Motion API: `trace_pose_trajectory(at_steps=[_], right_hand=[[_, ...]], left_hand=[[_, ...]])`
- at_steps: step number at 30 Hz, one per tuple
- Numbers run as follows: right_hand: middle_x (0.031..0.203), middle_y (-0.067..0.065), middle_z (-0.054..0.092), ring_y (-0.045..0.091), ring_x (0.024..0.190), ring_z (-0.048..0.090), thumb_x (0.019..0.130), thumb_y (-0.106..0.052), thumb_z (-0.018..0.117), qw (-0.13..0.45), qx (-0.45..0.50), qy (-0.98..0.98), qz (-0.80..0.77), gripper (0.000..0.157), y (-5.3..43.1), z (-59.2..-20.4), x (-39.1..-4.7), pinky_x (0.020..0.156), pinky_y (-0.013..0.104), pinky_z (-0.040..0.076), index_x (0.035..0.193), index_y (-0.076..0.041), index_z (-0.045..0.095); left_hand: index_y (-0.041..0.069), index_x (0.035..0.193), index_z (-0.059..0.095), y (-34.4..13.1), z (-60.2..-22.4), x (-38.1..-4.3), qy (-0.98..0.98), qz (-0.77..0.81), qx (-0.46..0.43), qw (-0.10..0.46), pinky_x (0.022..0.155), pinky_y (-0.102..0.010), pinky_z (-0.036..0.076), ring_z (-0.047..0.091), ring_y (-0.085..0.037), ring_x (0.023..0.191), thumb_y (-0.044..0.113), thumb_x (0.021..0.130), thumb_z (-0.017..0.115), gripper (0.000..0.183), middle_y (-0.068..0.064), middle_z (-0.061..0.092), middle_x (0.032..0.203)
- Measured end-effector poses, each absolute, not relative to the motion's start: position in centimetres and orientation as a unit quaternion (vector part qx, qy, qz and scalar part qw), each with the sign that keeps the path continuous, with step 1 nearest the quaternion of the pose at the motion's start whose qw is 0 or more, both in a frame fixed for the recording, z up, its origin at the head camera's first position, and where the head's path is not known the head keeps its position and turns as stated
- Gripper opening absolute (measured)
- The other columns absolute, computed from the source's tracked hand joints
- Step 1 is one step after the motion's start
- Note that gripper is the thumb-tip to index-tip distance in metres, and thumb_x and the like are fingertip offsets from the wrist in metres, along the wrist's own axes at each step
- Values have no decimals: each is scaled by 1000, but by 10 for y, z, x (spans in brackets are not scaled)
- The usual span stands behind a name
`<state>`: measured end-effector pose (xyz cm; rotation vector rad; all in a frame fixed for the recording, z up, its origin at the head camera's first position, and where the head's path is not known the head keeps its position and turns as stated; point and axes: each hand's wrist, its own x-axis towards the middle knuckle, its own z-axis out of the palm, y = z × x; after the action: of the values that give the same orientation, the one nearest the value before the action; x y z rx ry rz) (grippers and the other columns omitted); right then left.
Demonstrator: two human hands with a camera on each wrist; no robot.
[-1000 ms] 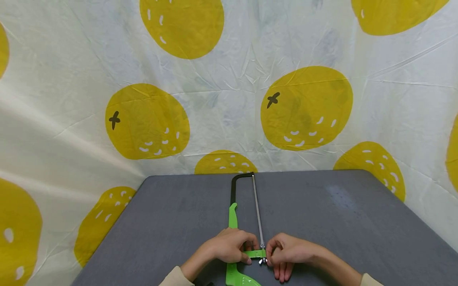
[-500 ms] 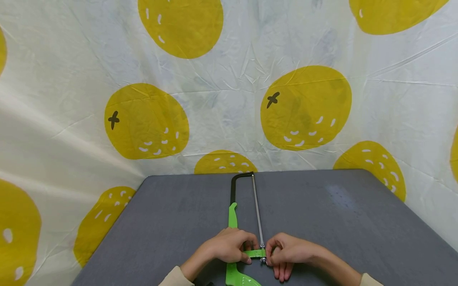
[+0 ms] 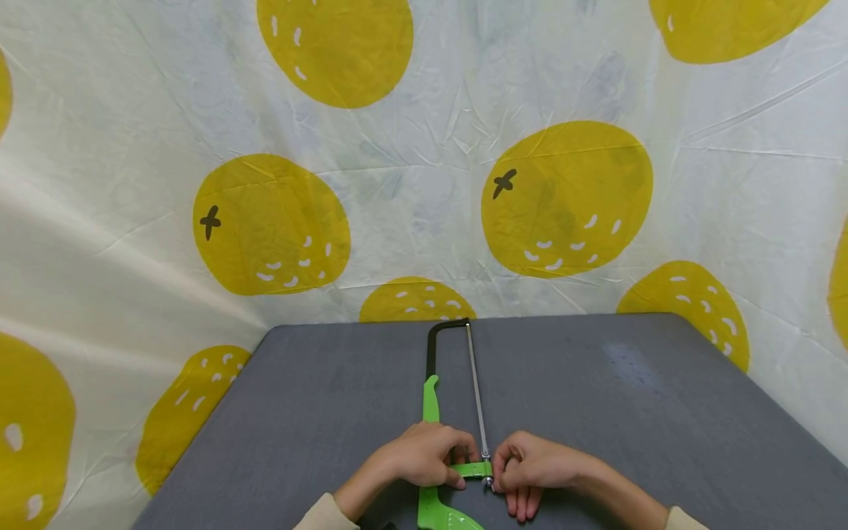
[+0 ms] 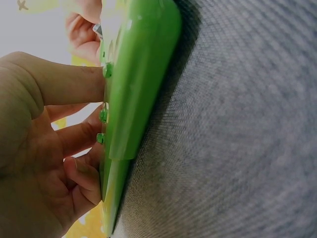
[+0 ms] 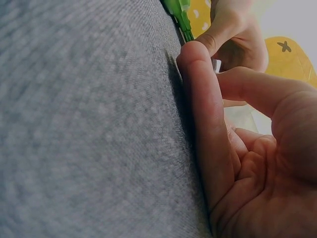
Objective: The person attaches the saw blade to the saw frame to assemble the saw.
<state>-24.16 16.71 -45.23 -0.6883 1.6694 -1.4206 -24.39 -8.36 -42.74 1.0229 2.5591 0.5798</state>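
Note:
A hacksaw [image 3: 431, 401] with a green handle and black front frame lies flat on the grey table, its thin blade [image 3: 477, 394] facing right. My left hand [image 3: 429, 453] grips the green frame near the crosspiece [image 3: 472, 470]; in the left wrist view the thumb presses the green body [image 4: 143, 74]. At the blade's near end sits a small metal wing nut [image 3: 488, 483]. My right hand [image 3: 539, 464] pinches it between thumb and index finger, while the other fingers lie on the table. In the right wrist view, my right fingers [image 5: 205, 104] mostly hide the nut.
The grey table [image 3: 563, 383] reaches back to a white curtain [image 3: 424, 206] printed with yellow fruit, which also hangs along both sides. A small dark object [image 3: 389, 526] shows at the bottom edge, too cut off to identify.
The wing nut has turned: its wings stand at a different angle than a second ago. Both hands and the hacksaw keep nearly the same place.

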Motion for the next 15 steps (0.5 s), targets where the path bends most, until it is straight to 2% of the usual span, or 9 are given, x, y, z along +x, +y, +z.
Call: trace_pose_trajectory(at_steps=[11,15], right_hand=[[63,-3,69,1,54,67,93,-4,61,411,-276,663,-562,25,168,-452,-242,49,20,54,99,21,64],[63,-4,70,1,54,67,92,-6,64,408,-276,668,-558,20,168,-451,-241,49,19,53,95,14,68]], left_hand=[[33,108,72,-84,-428,-243,899,202,354,164,67,-17,46,57,8,70,27,86,84,26,22,68,84],[33,108,72,-83,-428,-243,899,202,354,162,66,-17,46,56,8,70,27,86,84,26,22,67,84]])
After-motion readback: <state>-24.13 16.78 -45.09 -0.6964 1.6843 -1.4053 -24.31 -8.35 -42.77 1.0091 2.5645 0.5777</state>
